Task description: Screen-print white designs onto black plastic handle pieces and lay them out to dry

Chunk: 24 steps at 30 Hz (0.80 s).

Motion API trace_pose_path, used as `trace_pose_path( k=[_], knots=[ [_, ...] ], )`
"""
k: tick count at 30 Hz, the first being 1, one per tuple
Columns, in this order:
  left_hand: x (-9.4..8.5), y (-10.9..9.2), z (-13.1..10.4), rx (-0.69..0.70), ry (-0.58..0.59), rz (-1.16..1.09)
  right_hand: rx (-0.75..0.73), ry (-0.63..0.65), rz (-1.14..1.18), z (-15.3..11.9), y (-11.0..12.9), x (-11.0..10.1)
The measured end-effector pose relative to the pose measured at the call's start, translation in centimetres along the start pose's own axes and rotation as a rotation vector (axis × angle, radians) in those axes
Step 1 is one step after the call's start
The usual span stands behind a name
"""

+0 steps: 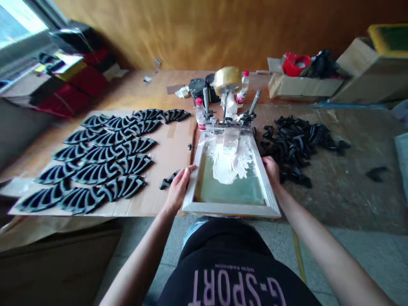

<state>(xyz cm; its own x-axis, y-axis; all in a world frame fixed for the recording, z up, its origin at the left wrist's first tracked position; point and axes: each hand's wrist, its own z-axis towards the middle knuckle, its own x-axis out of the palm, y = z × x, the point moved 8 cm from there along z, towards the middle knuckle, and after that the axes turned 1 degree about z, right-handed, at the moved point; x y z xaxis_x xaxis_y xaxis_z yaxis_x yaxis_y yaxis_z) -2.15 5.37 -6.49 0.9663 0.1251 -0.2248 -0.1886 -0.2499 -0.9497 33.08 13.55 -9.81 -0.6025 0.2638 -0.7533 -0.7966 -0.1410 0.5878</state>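
Note:
A screen printing frame with pale edges lies in front of me, its far end held in a metal clamp. Thick white ink is spread over the far half of its greenish mesh. My left hand grips the frame's left edge, fingers closed. On the opposite edge my right hand is closed too, its fingertips partly hidden. Just left of my left hand lies a small black curved part. What lies under the frame is hidden.
Rows of black curved parts cover cardboard on the left. A loose black pile lies right of the frame. Behind the clamp stand a tape roll and bottles. Boxes line the back right.

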Motion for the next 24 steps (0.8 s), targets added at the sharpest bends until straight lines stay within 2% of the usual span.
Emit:
trace_pose_path(
  k=[2,4,5,7,9,11,15,18,20,22,24],
  knots=[
    [0.7,4.0,0.0,-0.066,0.024,-0.028,-0.06,-0.056,0.005,1.5,2.1,-0.6],
    [1.4,7.3,0.6,-0.119,0.025,-0.047,-0.199,-0.067,-0.012,3.2,6.0,-0.3],
    [1.8,8.6,1.0,-0.132,0.029,-0.047,-0.269,-0.027,-0.042,3.9,8.1,0.4],
    [2.3,10.1,1.8,-0.144,0.049,-0.038,-0.336,0.145,-0.137,4.5,11.3,2.9],
    [2.6,10.7,2.3,-0.152,0.085,-0.024,-0.337,0.328,-0.232,3.6,12.8,5.3],
    [2.6,10.7,2.3,-0.159,0.109,-0.009,-0.375,0.443,-0.295,1.4,13.2,6.6],
    [2.2,10.5,2.1,-0.149,0.072,0.015,-0.657,0.599,-0.253,-4.3,13.5,5.9],
    [2.3,10.4,2.0,-0.158,0.058,0.006,-0.739,0.702,-0.143,-5.4,13.5,4.9],
    [2.4,10.3,2.0,-0.158,0.057,-0.006,-0.695,0.645,-0.117,-4.4,13.6,4.6],
    [2.3,10.1,2.0,-0.156,0.054,-0.011,-0.647,0.511,-0.132,-3.7,13.7,4.6],
    [2.3,10.0,1.9,-0.161,0.057,-0.018,-0.642,0.434,-0.146,-4.2,13.7,4.9]
  ],
)
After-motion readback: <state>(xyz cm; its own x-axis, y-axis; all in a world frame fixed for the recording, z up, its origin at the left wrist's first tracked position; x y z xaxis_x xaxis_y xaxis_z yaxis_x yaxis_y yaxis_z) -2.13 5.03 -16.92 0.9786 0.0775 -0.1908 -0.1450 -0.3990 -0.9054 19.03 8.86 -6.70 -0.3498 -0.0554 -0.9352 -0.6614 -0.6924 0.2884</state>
